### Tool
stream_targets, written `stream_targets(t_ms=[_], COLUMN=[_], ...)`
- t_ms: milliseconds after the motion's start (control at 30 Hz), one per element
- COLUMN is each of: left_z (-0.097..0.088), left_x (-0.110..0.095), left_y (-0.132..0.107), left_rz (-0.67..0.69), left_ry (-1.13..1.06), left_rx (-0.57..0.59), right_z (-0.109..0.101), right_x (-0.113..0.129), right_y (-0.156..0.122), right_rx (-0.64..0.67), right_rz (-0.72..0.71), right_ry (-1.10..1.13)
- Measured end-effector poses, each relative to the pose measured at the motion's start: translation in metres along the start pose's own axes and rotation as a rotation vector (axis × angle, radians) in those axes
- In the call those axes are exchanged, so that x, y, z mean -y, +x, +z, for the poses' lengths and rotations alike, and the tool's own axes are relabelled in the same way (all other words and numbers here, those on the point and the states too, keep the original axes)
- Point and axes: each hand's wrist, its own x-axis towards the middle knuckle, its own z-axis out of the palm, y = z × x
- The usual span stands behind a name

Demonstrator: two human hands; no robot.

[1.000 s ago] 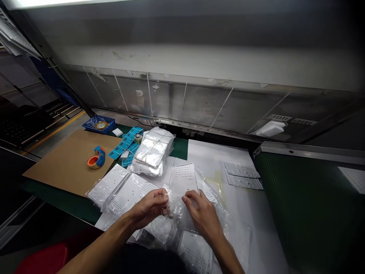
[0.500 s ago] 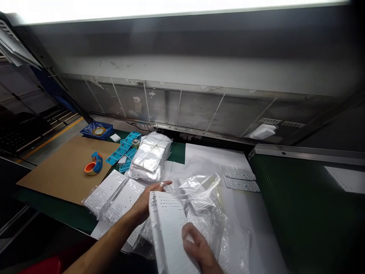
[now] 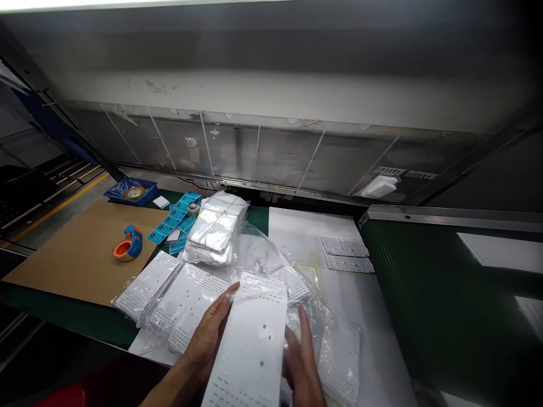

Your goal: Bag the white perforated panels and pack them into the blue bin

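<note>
Between my two hands is a long white panel with rows of slots and a few small holes (image 3: pixel 257 339), its far end in clear plastic. My left hand (image 3: pixel 207 334) grips its left edge, thumb near the far corner. At the right edge, my right hand (image 3: pixel 302 359) steadies it with the index finger raised; part of that hand is hidden behind it. Bagged panels (image 3: pixel 182 299) of the same kind lie left of my left hand. Another bagged panel (image 3: pixel 339 356) lies right of my right hand, and loose clear plastic bags (image 3: pixel 263 249) spread beyond the panel.
A pile of folded clear bags (image 3: pixel 218 226) sits behind, beside blue label strips (image 3: pixel 169 223). On brown cardboard (image 3: pixel 76 249) is an orange-and-blue tape dispenser (image 3: pixel 128 244). A blue tray (image 3: pixel 132 192) stands further back. Bare panels (image 3: pixel 345 254) lie ahead of a green conveyor belt (image 3: pixel 428 305) carrying white panels.
The held panel has turned from a tilted, edge-on pose to show its broad perforated face. My right hand has shifted from its front to its right edge. More white pieces show on the belt.
</note>
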Motion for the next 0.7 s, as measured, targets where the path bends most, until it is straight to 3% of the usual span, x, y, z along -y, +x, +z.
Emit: stream_targets(t_ms=[167, 333, 400, 533, 700], left_z=[-0.015, -0.019, -0.022, -0.032, -0.045], left_x=[0.010, 0.016, 0.018, 0.020, 0.005], left_y=[-0.012, -0.017, -0.018, -0.023, -0.046], left_rz=[-0.155, -0.176, -0.163, -0.104, -0.092], left_ry=[-0.110, -0.074, 0.029, 0.452, 0.741], left_rx=[0.008, -0.001, -0.022, -0.136, -0.215], right_z=[-0.027, -0.026, -0.025, -0.034, -0.052], right_x=[-0.006, -0.007, -0.009, -0.021, -0.023], right_y=[0.022, 0.039, 0.039, 0.024, -0.021], right_rx=[0.109, 0.082, 0.074, 0.111, 0.265], right_rz=[-0.073, -0.160, -0.233, -0.324, -0.204], right_ry=[-0.211, -0.363, -0.504, -0.651, -0.439])
